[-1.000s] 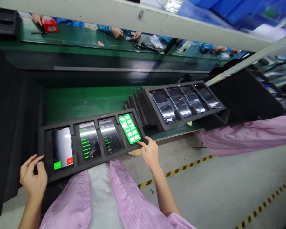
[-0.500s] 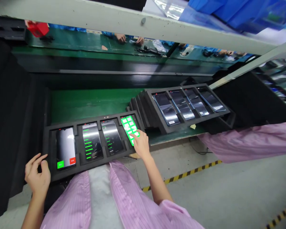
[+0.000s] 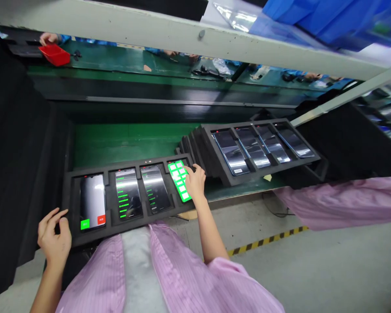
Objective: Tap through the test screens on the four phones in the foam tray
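A black foam tray (image 3: pixel 111 224) holds several smartphones in separate slots in front of me. The rightmost smartphone (image 3: pixel 181 181) shows green and white blocks; my right hand (image 3: pixel 196 180) is over its right edge, a fingertip at the upper part of the screen. My left hand (image 3: pixel 54 237) is open beside the tray's left end, fingers bent and apart. Nearest to it lies a smartphone (image 3: pixel 92 201) with a grey screen and green and red corner buttons. Two middle smartphones, a left one (image 3: pixel 128 193) and a right one (image 3: pixel 155 190), display green text lines on dark screens.
On the right, a stack of foam trays (image 3: pixel 228 179) carries several dark-screened phones (image 3: pixel 231 153). Behind is a green work surface (image 3: pixel 127 141). Across a partition, co-workers' hands and a red bin (image 3: pixel 55 55) show. A pale beam (image 3: pixel 133 28) crosses above.
My right hand has moved up the rightmost phone's screen, from its middle toward the upper right. My left hand keeps its place by the tray. The view has shifted slightly.
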Demonstrator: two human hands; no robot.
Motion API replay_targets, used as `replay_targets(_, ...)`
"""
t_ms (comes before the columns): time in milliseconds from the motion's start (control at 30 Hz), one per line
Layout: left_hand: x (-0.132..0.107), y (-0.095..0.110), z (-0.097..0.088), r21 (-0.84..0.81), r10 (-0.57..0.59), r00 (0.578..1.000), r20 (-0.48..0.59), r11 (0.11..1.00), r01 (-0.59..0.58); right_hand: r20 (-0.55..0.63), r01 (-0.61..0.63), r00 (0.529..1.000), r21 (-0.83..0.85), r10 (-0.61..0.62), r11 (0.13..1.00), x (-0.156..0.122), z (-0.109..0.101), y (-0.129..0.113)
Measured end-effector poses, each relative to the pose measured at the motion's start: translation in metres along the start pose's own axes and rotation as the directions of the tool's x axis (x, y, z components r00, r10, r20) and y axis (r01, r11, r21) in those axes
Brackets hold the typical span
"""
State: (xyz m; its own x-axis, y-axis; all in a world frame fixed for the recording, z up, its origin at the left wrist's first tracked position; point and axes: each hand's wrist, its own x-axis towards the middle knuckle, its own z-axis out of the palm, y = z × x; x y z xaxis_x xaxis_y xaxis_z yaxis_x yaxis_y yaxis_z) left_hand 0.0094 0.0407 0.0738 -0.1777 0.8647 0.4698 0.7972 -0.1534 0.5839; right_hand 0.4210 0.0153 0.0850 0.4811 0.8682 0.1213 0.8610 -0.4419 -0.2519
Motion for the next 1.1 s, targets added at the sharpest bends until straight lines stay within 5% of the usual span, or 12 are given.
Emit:
replay_targets(300, -0.001, -0.001, -0.001, -0.011, -0.009, 1.000, -0.002, 1.000, 0.009, -0.035, -0.046, 0.998, -0.047, 0.044, 0.998, 0.000, -0.002, -0.001)
replay_targets(667, 0.002, 0.004, -0.001, -0.010, -0.030, 1.000, -0.009, 1.000, 0.029, -0.186, -0.024, 0.981, 0.172, 0.056, 0.985, -0.052, -0.019, 0.036)
replay_targets(1100, 0.003, 0.002, -0.001, 0.007, -0.008, 1.000, 0.008, 1.000, 0.008, -0.099, 0.115, 0.990, 0.154, -0.100, 0.981, -0.082, -0.011, 0.034)
